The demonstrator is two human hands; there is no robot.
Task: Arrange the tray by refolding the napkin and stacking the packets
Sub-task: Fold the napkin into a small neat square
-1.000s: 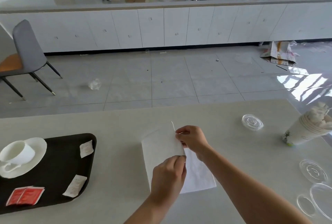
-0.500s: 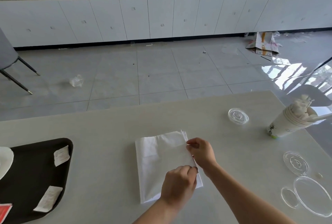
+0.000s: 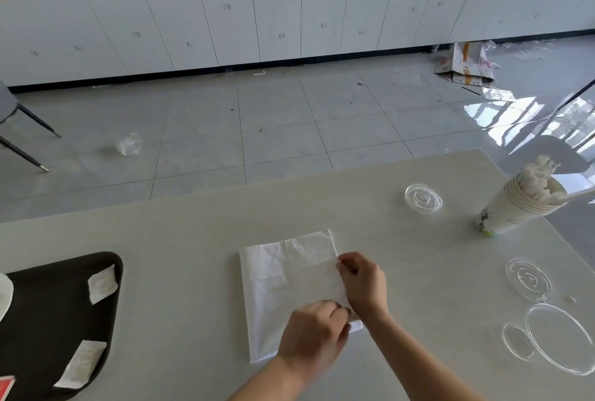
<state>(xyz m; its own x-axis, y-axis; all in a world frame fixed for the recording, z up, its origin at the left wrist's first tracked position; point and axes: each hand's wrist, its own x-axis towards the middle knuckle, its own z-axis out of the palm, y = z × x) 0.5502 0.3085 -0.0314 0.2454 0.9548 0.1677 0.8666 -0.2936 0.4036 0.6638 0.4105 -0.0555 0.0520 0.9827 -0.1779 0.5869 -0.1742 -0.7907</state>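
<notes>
view: head, looking down over a table (image 3: 193, 256) toward the floor (image 3: 289, 130).
napkin (image 3: 283, 278): white, lay flat mid-table, folded into a tall rectangle with creases showing. It sat well right of the tray (image 3: 48, 320), not on it.
right hand (image 3: 363, 284): sat at the napkin's right edge, far half. Thumb and forefinger were pinched narrow on that edge, other fingers curled.
left hand (image 3: 314, 333): sat over the napkin's near right part, just beside the right wrist. Fingers were curled tight onto the edge, gripping the napkin. It was a bit blurred, so exact fingertip contact was unclear.
tray: dark with a rounded corner, at frame left on the table, partly cut off.
far packet (image 3: 101, 283): white, flat on the tray near its right rim.
near packet (image 3: 82, 365): white, flat on the tray by its near rim, well apart from the far packet, not stacked.
red packet (image 3: 6, 386): only a corner showed, bottom left on the tray.
saucer (image 3: 4, 294): white sliver at the left edge on the tray, mostly out of frame.
cups (image 3: 512, 210): nested paper stack, far right on the table, with crumpled white stuff in the top one.
far lid (image 3: 422, 198): clear, flat, just left of the cups.
mid lid (image 3: 528, 279): clear, nearer, right of the hands.
big lid (image 3: 558, 338): clear, by the table's near right.
small lid (image 3: 516, 341): clear, against the big lid. Couldn't tell whether it touched or overlapped.
floor: held a clear wrapper (image 3: 128, 145), flattened cardboard (image 3: 463, 62) by the cabinets (image 3: 277, 21), and a chair (image 3: 19, 124) at left.
</notes>
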